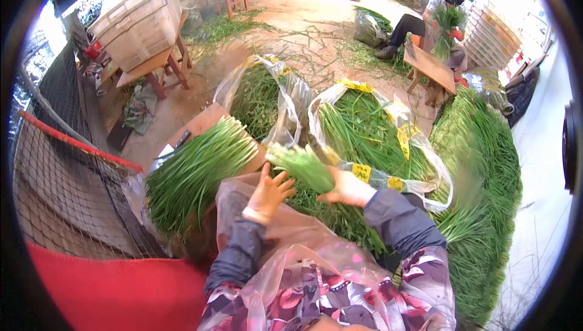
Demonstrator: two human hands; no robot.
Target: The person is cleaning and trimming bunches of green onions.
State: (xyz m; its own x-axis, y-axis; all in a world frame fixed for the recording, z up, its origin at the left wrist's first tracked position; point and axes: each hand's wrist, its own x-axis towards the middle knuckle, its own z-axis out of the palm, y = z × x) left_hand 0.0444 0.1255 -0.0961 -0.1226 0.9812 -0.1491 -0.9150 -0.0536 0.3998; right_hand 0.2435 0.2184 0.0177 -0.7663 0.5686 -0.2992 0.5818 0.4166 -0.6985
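My right hand (347, 188) is wrapped round a bunch of green stalks (303, 166), its pale cut ends pointing up and left. Just left of those ends, my left hand (270, 193) has its fingers spread and holds nothing. A large pile of green stalks (203, 164) lies on a small wooden board (208, 116) to the left, pale ends toward the upper right. Beyond my hands stand two open plastic bags of greens, one at the left (258, 97) and one with yellow labels at the right (364, 121). Clear plastic (240, 194) covers my lap.
Long stacked greens (486, 179) run down the right side. A white crate (135, 30) rests on a wooden stand at the upper left. Netting (67, 191) and a red cloth (121, 288) are at the left. Another person (434, 24) sits at the upper right beside a wooden stool (430, 67).
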